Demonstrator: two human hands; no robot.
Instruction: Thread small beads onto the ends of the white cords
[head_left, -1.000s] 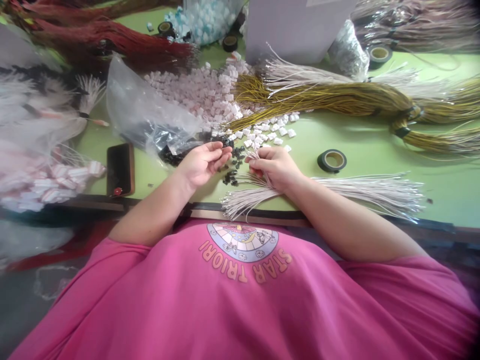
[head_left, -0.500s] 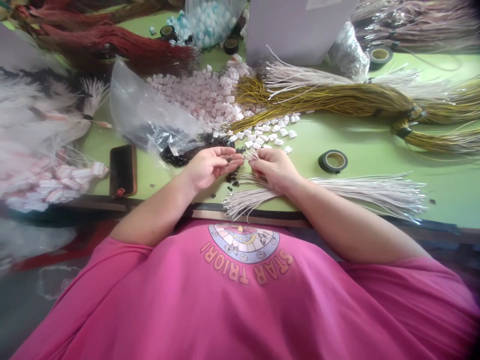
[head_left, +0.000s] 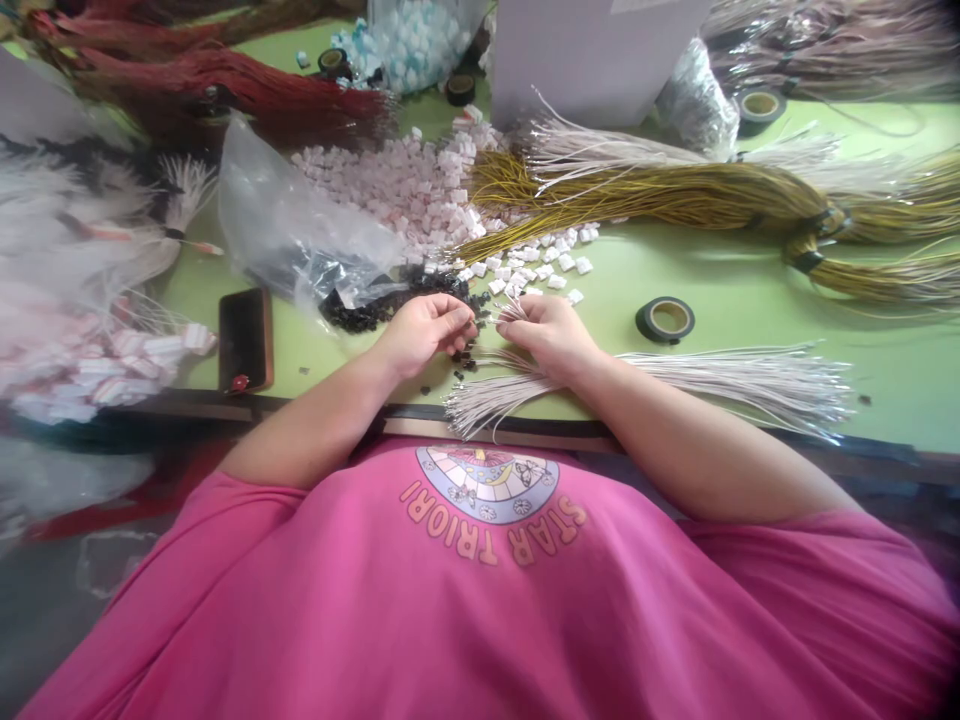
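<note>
My left hand [head_left: 433, 328] is closed, thumb pressed against curled fingers. Whatever sits in that pinch is too small to make out. Opposite it, my right hand [head_left: 553, 338] grips the ends of several white wires [head_left: 513, 309], their metal tips poking out toward the left hand. A small gap separates the two hands. Under my right wrist lies a bundle of white wires [head_left: 742, 385] across the table. Small black plastic pieces [head_left: 367, 312] are heaped just beyond my left hand, with a few loose ones [head_left: 466, 362] below its fingers.
White connector housings [head_left: 412, 190] are piled behind the hands. A yellow wire bundle [head_left: 697, 200] lies at the back right, a tape roll [head_left: 666, 321] in front of it. At left are a clear plastic bag [head_left: 281, 215], a phone [head_left: 245, 340] and bundled white wires with connectors [head_left: 150, 355].
The fingers of my left hand were stretched out with a small black piece on them; now they are curled in against the thumb. My right hand keeps its grip on the wires.
</note>
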